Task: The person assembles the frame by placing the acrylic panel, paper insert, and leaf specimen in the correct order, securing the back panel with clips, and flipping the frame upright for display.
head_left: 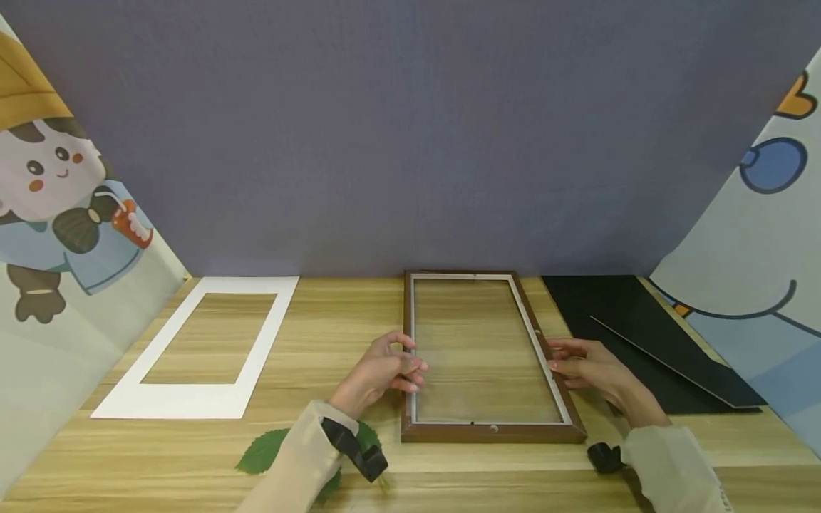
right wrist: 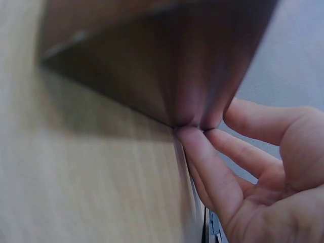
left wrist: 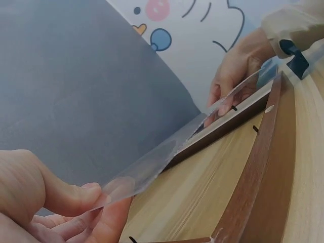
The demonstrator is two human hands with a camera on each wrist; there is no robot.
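Picture frame: your brown frame lies flat on the desk, slightly right of the middle, its pale inner lip and small black tabs facing up; wood grain shows through its opening.
Clear sheet: a thin transparent sheet slants over the opening, its near-left part raised in your left fingers and its far part reaching toward the right rail.
Left hand: your left hand is at the left rail, thumb and fingers pinching the edge of the clear sheet.
Right hand: your right hand is at the outer side of the right rail, fingers nearly straight and their tips touching it close to the desk.
White mat: a white window mat lies flat at your left, well apart from the frame.
Black boards: black panelling lies to the right of the frame, beyond your right hand; one piece sits askew on top, and you cannot tell whether it is attached.
Leaves: green leaves lie near you, partly hidden by your left sleeve.
Backdrop: a grey-purple panel stands behind the desk.
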